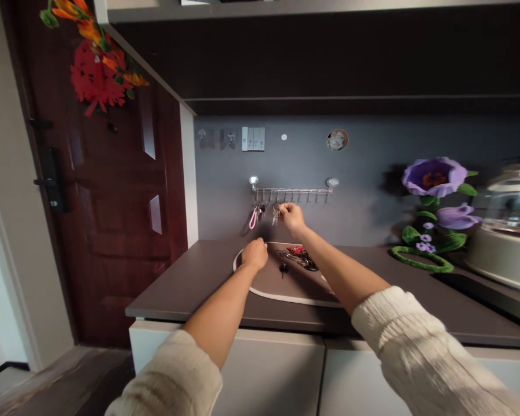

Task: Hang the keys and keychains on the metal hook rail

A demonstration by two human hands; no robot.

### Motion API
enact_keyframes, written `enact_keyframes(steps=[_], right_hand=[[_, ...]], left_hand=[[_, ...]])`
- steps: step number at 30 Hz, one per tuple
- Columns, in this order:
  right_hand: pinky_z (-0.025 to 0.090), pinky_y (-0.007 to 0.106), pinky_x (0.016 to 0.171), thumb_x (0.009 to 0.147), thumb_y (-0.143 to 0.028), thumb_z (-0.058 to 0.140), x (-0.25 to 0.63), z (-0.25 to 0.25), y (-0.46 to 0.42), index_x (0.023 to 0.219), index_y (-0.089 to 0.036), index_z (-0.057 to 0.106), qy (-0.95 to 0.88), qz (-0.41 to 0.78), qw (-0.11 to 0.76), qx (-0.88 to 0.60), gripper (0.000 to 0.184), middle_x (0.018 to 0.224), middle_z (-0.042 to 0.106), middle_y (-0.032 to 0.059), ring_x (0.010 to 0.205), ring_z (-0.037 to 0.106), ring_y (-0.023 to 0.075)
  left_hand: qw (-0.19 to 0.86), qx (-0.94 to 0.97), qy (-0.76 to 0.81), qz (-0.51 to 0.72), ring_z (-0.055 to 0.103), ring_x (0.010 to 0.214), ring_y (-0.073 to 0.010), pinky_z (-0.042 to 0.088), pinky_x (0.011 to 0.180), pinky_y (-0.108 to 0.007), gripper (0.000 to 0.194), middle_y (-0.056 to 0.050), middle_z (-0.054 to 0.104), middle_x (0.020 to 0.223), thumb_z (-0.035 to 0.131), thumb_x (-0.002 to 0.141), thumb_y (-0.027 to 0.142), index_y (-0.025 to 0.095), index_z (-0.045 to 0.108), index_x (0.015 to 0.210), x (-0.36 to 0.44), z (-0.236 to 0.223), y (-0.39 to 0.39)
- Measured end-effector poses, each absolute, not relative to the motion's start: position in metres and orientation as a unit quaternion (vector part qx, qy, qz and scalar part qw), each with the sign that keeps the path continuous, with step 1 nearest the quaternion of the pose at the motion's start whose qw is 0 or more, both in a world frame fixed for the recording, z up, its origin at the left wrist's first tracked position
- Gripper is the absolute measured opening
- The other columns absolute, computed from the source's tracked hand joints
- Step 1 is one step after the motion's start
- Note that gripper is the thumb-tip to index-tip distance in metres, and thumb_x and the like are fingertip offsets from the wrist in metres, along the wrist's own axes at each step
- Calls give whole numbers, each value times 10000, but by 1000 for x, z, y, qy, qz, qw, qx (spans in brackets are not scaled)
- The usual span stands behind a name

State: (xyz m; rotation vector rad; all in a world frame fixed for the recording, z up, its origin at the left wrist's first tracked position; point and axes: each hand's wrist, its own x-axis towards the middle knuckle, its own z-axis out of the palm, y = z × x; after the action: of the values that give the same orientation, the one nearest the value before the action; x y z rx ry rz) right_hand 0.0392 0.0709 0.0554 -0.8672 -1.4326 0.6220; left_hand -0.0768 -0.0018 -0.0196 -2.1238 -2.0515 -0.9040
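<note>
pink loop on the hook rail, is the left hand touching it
Apart. The head view shows the left hand below the pink loop, with a strip of grey wall visible between them.

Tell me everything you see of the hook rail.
The hook rail is a slim, shiny, metal-looking bar on the grey wall, with a round mount at each end. Hooks line it; keys and a pink loop hang near its left end. The right hand holds other keys below; whether hooked is unclear.

- Left hand [255,254]: lower, back showing, curled, grip hidden.
- Right hand [292,218]: raised higher, pinching.
- Left arm [219,306], right arm [344,268]: reaching forward, converging.
</note>
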Motion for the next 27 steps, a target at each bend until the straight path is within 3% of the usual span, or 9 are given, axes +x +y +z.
enact_keyframes(steps=[10,19,27], right_hand=[[472,248,528,722,-183,505,18,79,103,674,-143,571,-561,289,650,-423,91,590,542,22,511,501,92],[468,281,574,716,-266,543,8,71,131,725,-132,639,-580,220,654,-432,165,546,578,63,593,584,170],[476,278,494,725,-236,541,9,63,137,742,-152,624,-567,257,671,-403,119,523,533,38,539,554,150]], left_hand=[[50,-684,-671,-282,613,895,-226,438,737,-291,302,-171,643,949,321,847,211,117,594,936,-76,-22,2],[60,-688,-673,-264,612,893,-212,442,745,-285,289,-161,646,948,337,835,189,129,592,955,-75,-22,3],[62,-693,-669,-262,612,891,-232,446,739,-303,285,-164,644,947,338,827,172,122,592,948,-75,-22,4]])
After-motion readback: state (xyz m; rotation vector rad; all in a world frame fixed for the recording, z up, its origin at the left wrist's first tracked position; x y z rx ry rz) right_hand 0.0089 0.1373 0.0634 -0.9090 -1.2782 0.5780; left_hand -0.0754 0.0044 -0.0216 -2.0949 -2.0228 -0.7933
